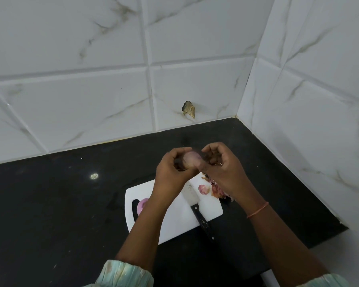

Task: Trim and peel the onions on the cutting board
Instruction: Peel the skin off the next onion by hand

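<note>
Looking from the left, I see a peeled onion [142, 205] lying on the white cutting board [174, 222], beside the board's handle slot and partly hidden behind my left forearm, well below and left of the fingers. My left hand [172, 172] is raised above the far end of the board, its fingers curled round the onion in hand [192, 160]; that pale pink onion sits between the two hands, cupped from the left by the left fingers, with its rounded top showing above them. My right hand [220, 168] meets it from the right: the thumb presses against the onion's right side, and the other fingers are curled over just beside it, seemingly pinching at its skin, though I cannot tell whether a strip of skin is actually caught between them.

Below the hands, a knife [195, 206] lies flat on the board, blade towards the fingers and black handle [203, 222] pointing back at me, overhanging the near edge. Right of the blade, an onion piece [203, 189] rests on the board, directly under the right hand. Further right, a heap of onion skins [217, 191] lies at the board's right edge, partly covered by my right wrist, which wears an orange thread band [257, 210]. Everything rests on a black countertop [50, 204].
</note>
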A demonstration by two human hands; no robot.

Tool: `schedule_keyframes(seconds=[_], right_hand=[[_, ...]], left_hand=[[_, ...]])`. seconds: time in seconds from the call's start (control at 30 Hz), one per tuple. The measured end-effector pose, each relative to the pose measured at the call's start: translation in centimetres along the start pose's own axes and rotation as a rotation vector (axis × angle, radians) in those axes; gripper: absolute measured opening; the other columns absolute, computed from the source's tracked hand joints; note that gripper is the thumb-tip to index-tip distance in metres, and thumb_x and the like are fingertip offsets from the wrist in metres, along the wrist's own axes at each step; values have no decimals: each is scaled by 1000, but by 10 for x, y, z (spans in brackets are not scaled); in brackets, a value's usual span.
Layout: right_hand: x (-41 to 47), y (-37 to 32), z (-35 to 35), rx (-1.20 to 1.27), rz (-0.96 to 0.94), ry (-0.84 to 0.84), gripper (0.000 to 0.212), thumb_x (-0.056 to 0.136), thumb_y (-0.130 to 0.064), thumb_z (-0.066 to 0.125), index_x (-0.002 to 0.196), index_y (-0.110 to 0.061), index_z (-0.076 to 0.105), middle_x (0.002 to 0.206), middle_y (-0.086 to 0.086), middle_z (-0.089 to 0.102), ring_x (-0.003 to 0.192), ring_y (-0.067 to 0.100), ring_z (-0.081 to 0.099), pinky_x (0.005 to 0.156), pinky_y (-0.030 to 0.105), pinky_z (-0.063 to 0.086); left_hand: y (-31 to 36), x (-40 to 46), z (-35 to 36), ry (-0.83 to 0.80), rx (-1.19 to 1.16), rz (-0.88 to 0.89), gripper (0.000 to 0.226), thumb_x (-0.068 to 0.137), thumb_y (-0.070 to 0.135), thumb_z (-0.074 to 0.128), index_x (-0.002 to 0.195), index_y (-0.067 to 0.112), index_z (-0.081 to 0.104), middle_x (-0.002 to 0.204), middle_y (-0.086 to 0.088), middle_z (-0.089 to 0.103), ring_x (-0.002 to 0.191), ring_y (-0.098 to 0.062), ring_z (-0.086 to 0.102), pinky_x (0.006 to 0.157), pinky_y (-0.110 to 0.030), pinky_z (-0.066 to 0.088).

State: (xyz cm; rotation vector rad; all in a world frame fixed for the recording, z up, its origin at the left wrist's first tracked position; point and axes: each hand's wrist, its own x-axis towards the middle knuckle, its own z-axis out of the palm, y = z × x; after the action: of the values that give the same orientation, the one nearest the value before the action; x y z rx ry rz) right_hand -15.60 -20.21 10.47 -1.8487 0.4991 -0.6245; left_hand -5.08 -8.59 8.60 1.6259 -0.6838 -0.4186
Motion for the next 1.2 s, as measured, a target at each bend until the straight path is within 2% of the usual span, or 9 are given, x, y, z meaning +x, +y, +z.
schedule_keyframes(seconds=[0.17, 0.33, 0.57, 0.73, 0.83, 0.93, 1.03, 1.1, 1.2], right_hand=[[-1, 5, 5, -12, 22, 85, 28, 80, -20, 78, 102, -13, 61, 95, -4, 67, 85, 1, 65, 72, 15, 54], [1, 13, -1, 11, 92, 131, 6, 87, -15, 71, 91, -15, 66, 88, 1, 71, 84, 17, 70, 78, 41, 60], [-2, 8, -2, 96, 88, 265, 11, 84, 1, 69, 91, -8, 65, 83, 4, 70, 74, 12, 71, 64, 21, 58], [-1, 11, -1, 96, 64, 326, 11, 85, -3, 69, 91, -11, 65, 86, 5, 71, 74, 17, 71, 66, 25, 59], [0, 16, -4, 91, 82, 395, 10, 85, -4, 70, 92, -8, 65, 83, 2, 70, 70, 13, 70, 61, 18, 56], [3, 34, -10, -42, 100, 446, 11, 84, -3, 71, 89, -10, 65, 83, 0, 68, 71, 10, 68, 63, 14, 53], [2, 64, -15, -253, 158, 448, 14, 82, -4, 73, 84, -15, 64, 82, -6, 64, 77, 3, 61, 72, 16, 53], [-1, 81, -19, -325, 190, 424, 13, 83, -3, 71, 86, -14, 66, 85, -3, 65, 83, 9, 63, 75, 20, 52], [-3, 94, -18, -510, 198, 287, 20, 93, -2, 58, 109, -7, 68, 108, 8, 68, 104, 20, 63, 86, 20, 45]], left_hand=[[0, -1, 4, 92, 127, 158, 49, 72, 11, 86, 114, 23, 64, 113, 4, 57, 97, -9, 62, 74, -8, 51], [0, 1, 0, 72, 90, 104, 54, 69, 17, 89, 113, 28, 61, 115, 6, 61, 100, -10, 63, 79, -17, 56], [4, -3, -3, -92, -255, -124, 53, 79, 4, 79, 121, 25, 56, 117, 6, 62, 107, -12, 62, 80, -18, 55], [3, -3, -3, -156, -380, -218, 51, 79, 6, 73, 121, 28, 55, 123, -3, 60, 114, -23, 62, 96, -35, 55], [5, -2, -3, -199, -706, -309, 43, 88, -11, 54, 121, 17, 56, 126, -14, 58, 111, -30, 67, 100, -41, 52], [4, 0, -3, -241, -968, -350, 38, 91, -10, 43, 123, 5, 57, 116, -19, 60, 117, -41, 62, 103, -44, 48], [4, 2, -2, -252, -1123, -381, 38, 84, 2, 46, 120, 3, 57, 108, -21, 63, 116, -46, 60, 99, -46, 52], [3, 3, -3, -269, -1104, -382, 42, 78, 9, 48, 120, 7, 58, 105, -19, 64, 104, -41, 66, 85, -41, 60], [0, 3, -4, -259, -1017, -392, 41, 74, 15, 50, 115, 13, 59, 100, -14, 61, 79, -27, 63, 62, -30, 55]])
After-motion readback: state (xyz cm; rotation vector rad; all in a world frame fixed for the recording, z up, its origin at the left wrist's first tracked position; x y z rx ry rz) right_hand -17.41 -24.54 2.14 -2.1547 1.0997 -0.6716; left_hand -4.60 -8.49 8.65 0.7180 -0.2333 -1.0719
